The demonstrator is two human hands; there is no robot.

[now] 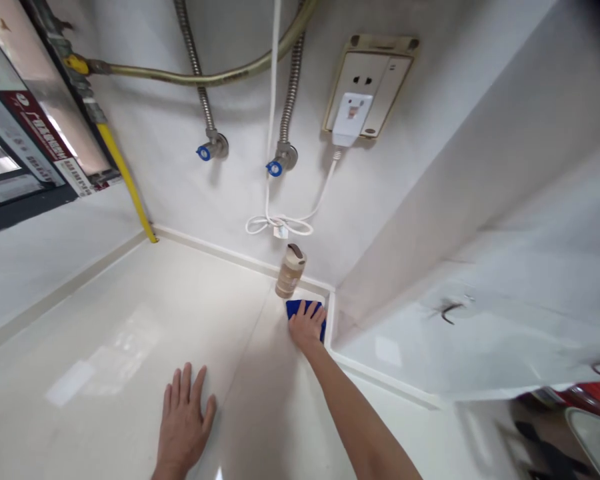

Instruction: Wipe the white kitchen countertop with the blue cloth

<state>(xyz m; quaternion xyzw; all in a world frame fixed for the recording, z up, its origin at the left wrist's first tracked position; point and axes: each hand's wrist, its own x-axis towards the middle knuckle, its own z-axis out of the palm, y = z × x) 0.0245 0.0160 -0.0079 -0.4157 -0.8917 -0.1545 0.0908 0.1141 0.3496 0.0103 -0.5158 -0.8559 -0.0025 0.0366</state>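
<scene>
A folded blue cloth [297, 307] lies on the white countertop [190, 313], in the far corner by the wall. My right hand [307, 327] grips it from above, fingers spread over it and pressing it down. Just behind the cloth stands a capped cup [291, 272] with a brownish body and a dark lid piece; it looks apart from my fingers. My left hand [183, 420] rests palm down on the counter at the lower left, fingers stretched out, with nothing in it.
A raised lip [220, 252] edges the counter along the walls. Above hang a looped white cord [280, 223], two blue-handled valves [276, 168] and a wall socket [365, 87] with a plug. A yellow pipe [125, 177] runs down at the left. Wires [450, 310] protrude from the right wall.
</scene>
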